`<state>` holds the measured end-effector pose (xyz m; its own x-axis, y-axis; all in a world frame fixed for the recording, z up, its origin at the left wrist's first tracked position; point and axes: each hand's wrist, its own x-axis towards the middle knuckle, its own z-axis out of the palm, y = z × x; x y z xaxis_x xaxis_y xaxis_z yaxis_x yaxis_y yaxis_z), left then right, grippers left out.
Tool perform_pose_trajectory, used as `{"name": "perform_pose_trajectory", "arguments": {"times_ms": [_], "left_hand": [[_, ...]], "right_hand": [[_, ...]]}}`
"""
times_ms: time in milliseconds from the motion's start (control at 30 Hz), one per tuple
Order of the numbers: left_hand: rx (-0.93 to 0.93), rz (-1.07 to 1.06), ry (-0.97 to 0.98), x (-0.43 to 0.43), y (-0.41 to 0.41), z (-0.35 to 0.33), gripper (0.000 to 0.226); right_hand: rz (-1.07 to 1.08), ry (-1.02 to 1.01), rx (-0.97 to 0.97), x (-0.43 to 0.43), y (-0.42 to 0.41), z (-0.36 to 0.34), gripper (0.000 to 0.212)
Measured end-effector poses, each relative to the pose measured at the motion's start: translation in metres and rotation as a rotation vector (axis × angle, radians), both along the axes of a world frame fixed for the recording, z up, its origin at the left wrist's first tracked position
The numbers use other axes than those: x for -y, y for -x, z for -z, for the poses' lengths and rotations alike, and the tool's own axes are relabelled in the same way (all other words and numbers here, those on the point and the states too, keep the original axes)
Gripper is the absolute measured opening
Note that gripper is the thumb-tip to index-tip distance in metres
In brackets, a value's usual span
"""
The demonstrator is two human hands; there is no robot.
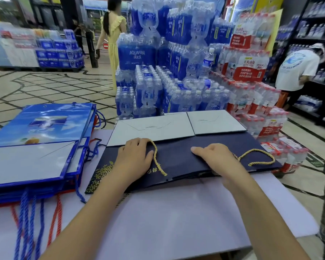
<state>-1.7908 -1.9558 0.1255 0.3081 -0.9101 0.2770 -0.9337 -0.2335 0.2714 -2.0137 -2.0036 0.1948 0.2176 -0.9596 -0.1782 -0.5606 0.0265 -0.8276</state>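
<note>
A flattened dark navy gift bag (178,158) with gold cord handles (159,162) lies across the pale lilac table (176,212). Its grey inner flaps (154,131) are folded out at the far side. My left hand (133,156) rests flat on the bag's left part, fingers toward the far flap, one gold cord running beside it. My right hand (217,159) lies on the bag's right part, thumb on top pointing left, and its fingers seem tucked under the near edge. A second gold cord (257,158) loops to the right of that hand.
A stack of flat blue gift bags (39,147) with blue and red cords fills the table's left. Beyond the table stand piles of shrink-wrapped water bottles (167,76). A person in yellow (113,36) stands behind them; another in white (296,70) bends at dark shelves on the right.
</note>
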Motion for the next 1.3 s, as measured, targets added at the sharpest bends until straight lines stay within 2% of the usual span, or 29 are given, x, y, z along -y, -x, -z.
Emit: {"name": "perform_pose_trajectory", "arguments": {"times_ms": [67,133,233,300,400,500,600,700,800,867,933,1033,1167,1233,1300], "left_hand": [[-0.102,0.005,0.079,0.000,-0.002,-0.006,0.044],[-0.210,0.075,0.204,-0.004,0.001,-0.019,0.057],[-0.379,0.301,0.352,-0.020,0.015,-0.044,0.066],[-0.357,0.394,0.354,-0.029,0.021,-0.052,0.069],[-0.104,0.340,0.231,-0.026,0.021,-0.047,0.078],[0.014,0.241,0.178,-0.020,0.019,-0.046,0.069],[-0.018,0.193,0.219,-0.018,0.015,-0.051,0.064],[-0.113,0.161,0.314,-0.017,0.019,-0.061,0.063],[-0.269,0.149,0.530,-0.011,0.024,-0.074,0.055],[-0.373,0.106,0.695,-0.005,0.029,-0.084,0.040],[-0.560,0.031,0.864,-0.001,0.037,-0.096,0.022],[-0.880,-0.077,1.119,0.005,0.044,-0.107,0.021],[-1.183,-0.149,1.323,0.008,0.043,-0.114,0.015],[-1.358,-0.162,1.402,0.011,0.038,-0.120,0.016],[-1.463,-0.171,1.420,0.013,0.032,-0.124,0.019]], "right_hand": [[-0.051,-0.225,0.385,-0.003,-0.008,-0.004,0.017],[-0.066,-0.283,0.554,0.002,-0.016,-0.005,0.009],[-0.050,-0.276,0.656,0.014,-0.029,-0.017,0.009],[-0.039,-0.274,0.716,0.021,-0.036,-0.026,0.010],[-0.068,-0.240,0.786,0.030,-0.044,-0.034,0.009],[-0.152,-0.226,0.867,0.037,-0.051,-0.032,0.010],[-0.280,-0.310,1.003,0.040,-0.058,-0.020,0.023],[-0.387,-0.291,0.851,0.037,-0.060,-0.002,0.016],[-0.515,-0.258,0.693,0.029,-0.065,0.009,0.027],[-0.560,-0.293,0.657,0.023,-0.070,0.014,0.035],[-0.528,-0.297,0.606,0.018,-0.075,0.017,0.040],[-0.408,-0.219,0.569,0.019,-0.074,0.017,0.046],[-0.307,-0.127,0.515,0.027,-0.066,0.016,0.056],[-0.343,-0.199,0.596,0.026,-0.067,0.015,0.046],[-0.399,-0.308,0.773,0.021,-0.068,0.011,0.032]]}}
